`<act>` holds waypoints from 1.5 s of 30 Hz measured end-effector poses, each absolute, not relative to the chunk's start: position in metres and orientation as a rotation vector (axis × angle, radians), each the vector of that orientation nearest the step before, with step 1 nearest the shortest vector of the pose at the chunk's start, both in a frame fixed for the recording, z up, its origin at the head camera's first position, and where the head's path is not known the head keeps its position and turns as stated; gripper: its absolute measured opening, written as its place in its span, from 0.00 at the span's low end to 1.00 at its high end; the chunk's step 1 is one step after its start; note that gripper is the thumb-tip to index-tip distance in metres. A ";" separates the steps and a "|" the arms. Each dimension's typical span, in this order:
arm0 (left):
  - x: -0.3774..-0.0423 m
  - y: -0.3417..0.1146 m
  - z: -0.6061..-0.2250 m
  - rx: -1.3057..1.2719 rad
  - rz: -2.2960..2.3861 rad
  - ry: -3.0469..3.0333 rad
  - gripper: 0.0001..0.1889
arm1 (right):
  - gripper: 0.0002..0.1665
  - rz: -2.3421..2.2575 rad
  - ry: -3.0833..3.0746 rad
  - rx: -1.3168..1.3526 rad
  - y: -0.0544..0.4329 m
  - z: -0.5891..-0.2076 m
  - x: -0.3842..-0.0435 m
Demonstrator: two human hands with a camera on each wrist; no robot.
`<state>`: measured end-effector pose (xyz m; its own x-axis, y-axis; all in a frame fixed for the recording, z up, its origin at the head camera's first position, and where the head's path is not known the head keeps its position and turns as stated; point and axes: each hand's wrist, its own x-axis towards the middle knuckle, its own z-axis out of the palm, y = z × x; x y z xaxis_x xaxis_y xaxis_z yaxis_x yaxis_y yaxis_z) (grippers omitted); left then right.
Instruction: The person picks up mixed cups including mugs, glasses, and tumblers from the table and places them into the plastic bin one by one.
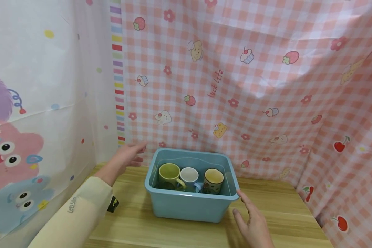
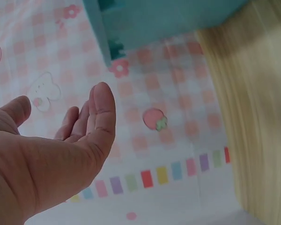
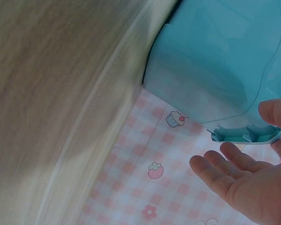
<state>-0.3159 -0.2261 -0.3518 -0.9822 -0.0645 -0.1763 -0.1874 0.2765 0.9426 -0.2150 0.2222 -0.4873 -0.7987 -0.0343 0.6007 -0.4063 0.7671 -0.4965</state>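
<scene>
A light blue plastic bin stands upright on the wooden table, in the middle of the head view. Three mugs are inside it in a row: a green mug on the left, a mug with a white inside and a light blue handle, and a patterned mug with a yellow inside. To the left of the bin, my left hand hovers apart from it, fingers extended and palm bare. My right hand is at the bin's front right corner, a fingertip right at the rim, its other fingers loose below.
A small black object lies on the table, partly behind my left sleeve. Pink checked cloth hangs close behind the bin, and a white printed sheet hangs along the left. The wooden table extends to the bin's right.
</scene>
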 end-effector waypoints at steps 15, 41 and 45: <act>-0.288 -0.258 -0.370 -0.169 1.649 2.641 0.50 | 0.43 0.822 -2.378 0.315 0.221 -0.487 -0.215; -0.267 -0.273 -0.410 -0.011 0.907 3.234 0.34 | 0.42 0.599 -2.348 0.565 0.239 -0.466 -0.222; -0.264 -0.272 -0.413 -0.025 0.825 3.265 0.34 | 0.43 0.585 -2.375 0.584 0.244 -0.457 -0.225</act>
